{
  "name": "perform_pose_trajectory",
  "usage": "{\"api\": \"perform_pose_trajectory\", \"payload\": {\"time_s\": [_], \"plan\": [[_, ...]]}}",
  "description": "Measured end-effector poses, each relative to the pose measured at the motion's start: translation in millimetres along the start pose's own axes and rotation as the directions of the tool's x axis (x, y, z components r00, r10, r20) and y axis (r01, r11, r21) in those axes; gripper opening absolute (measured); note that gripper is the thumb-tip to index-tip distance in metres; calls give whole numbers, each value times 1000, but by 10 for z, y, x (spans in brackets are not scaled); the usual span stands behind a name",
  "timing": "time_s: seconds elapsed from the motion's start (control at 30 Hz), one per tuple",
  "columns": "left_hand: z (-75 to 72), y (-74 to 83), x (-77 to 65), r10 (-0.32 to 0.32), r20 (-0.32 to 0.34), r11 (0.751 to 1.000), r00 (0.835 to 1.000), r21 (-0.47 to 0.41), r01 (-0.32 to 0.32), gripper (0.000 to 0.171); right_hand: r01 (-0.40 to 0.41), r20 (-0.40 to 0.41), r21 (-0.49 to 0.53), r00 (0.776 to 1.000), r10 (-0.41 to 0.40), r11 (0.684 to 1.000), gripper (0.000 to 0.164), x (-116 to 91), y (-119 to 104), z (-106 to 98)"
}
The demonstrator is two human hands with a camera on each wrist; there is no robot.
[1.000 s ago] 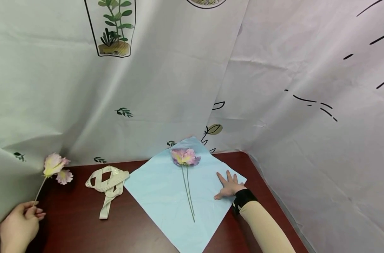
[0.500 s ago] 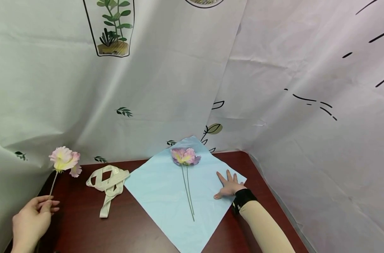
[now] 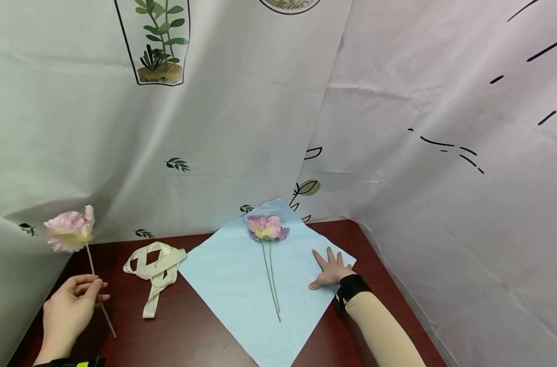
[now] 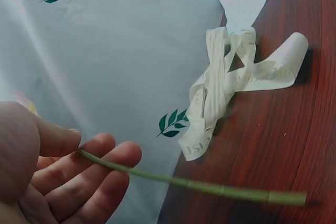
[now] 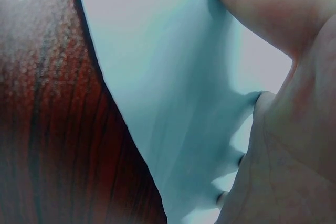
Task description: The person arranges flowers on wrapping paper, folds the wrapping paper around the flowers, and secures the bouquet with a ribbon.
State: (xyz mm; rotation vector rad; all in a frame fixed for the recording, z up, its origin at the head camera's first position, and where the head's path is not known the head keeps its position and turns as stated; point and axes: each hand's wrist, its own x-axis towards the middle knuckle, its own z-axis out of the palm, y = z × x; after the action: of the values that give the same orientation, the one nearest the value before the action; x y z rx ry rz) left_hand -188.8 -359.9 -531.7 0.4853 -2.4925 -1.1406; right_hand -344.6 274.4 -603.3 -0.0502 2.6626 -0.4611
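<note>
At the left of the head view my left hand [image 3: 72, 308] pinches the stem of a pink and yellow flower [image 3: 71, 232], its bloom raised and leaning left. The lower part of its green stem [image 4: 210, 187] sticks out past the fingers in the left wrist view. My right hand [image 3: 332, 270] rests with fingers spread on the right side of a light blue sheet of wrapping paper [image 3: 232, 275]. Two pink-purple flowers [image 3: 266, 228] lie on that sheet, their thin stems pointing toward me. In the right wrist view the fingertips [image 5: 264, 99] touch the sheet.
A cream printed ribbon [image 3: 155, 270] lies loosely folded between my left hand and the sheet. All this is on a dark red wooden table [image 3: 177, 336]. A pale patterned cloth [image 3: 241, 112] hangs behind and at the sides, close to the table's edges.
My left hand has moved right and inward, carrying the flower. The stem has turned, so the bloom now tips left and the stem's end points right. My right hand stays in place.
</note>
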Motion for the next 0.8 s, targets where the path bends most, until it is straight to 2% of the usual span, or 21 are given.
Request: {"api": "perform_pose_trajectory", "payload": {"time_s": [0.07,0.23,0.4,0.53,0.7,0.8], "plan": [[37,5,3,-31,-4,999,999,-27,31,31,-1,-3,0,1000,1,1000,122,-2,-4,15],[142,100,3,-60,-15,996,998,-72,59,32,-4,-10,-5,1000,4,1000,125,125,83,69],[290,215,-10,-46,-7,990,999,-137,45,31,-9,-6,-3,1000,9,1000,125,239,161,96],[415,283,-10,-49,-12,984,999,-170,46,31,-10,-1,-3,1000,10,1000,124,199,129,88],[580,444,-22,-11,-56,989,998,-147,3,26,-9,-6,-18,1000,9,1000,122,141,91,75],[685,544,-40,18,-35,984,999,-175,-24,26,-5,-9,-16,1000,5,1000,121,112,71,67]]}}
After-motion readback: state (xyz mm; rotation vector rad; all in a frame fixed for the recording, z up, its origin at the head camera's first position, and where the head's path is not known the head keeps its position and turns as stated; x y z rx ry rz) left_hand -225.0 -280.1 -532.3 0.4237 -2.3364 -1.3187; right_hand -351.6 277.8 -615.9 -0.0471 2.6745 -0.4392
